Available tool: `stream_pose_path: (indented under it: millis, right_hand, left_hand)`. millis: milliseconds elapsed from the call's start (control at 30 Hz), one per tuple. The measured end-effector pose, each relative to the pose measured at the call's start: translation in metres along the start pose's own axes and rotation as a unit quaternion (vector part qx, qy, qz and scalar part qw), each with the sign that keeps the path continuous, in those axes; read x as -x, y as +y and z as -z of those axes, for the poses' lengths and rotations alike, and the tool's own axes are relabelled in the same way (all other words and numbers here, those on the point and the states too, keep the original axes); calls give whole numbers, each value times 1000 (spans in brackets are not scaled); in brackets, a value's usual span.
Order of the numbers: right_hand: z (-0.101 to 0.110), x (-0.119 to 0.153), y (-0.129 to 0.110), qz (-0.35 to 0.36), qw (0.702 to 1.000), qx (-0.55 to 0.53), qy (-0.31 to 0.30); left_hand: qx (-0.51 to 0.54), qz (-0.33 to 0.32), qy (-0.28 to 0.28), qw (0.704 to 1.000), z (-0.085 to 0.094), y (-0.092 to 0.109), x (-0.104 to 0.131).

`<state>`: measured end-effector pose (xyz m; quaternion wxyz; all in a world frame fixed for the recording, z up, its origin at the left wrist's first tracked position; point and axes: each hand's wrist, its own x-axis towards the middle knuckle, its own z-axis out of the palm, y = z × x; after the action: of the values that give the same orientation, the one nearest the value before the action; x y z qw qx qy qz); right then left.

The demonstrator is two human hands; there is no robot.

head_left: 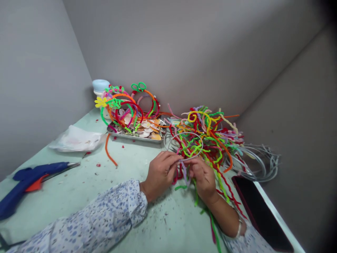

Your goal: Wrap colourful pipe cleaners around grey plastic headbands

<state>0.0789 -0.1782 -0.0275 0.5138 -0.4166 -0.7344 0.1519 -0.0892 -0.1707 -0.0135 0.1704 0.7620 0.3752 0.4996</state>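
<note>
A thin grey wire hoop (202, 144) stands up in front of the pile of pipe cleaners. My left hand (160, 173) pinches its lower edge between thumb and fingers. A purple pipe cleaner (184, 171) hangs from that same spot, between both hands, and seems looped around the wire. My right hand (203, 178) is closed on the hoop's lower edge from the other side, its fingers curled. Whether its fingertips also grip the pipe cleaner is hidden. Behind and below the hands spreads the tangled heap of coloured pipe cleaners (210, 135).
A metal tray (137, 140) of flat pieces stands at the back, with decorated hoops (126, 105) on it. To the left lie a plastic bag (77, 140) and a blue glue gun (34, 177). Grey wire hoops (263, 163) and a phone (259, 211) are at the right.
</note>
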Motion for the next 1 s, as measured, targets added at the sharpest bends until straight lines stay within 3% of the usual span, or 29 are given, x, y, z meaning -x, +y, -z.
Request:
stream_pose_path:
  millis: [200, 500, 1000]
  right_hand:
    - [-7, 0, -4, -139, 985, -95, -40]
    - [-13, 0, -2, -220, 955, -190, -67]
    - [-10, 1, 4, -191, 975, -91, -62]
  left_hand:
    - [-16, 0, -1, 1000, -4, -6, 1]
    - [-20, 3, -13, 1000, -5, -12, 2]
    - [-13, 22, -17, 1000, -4, -11, 0]
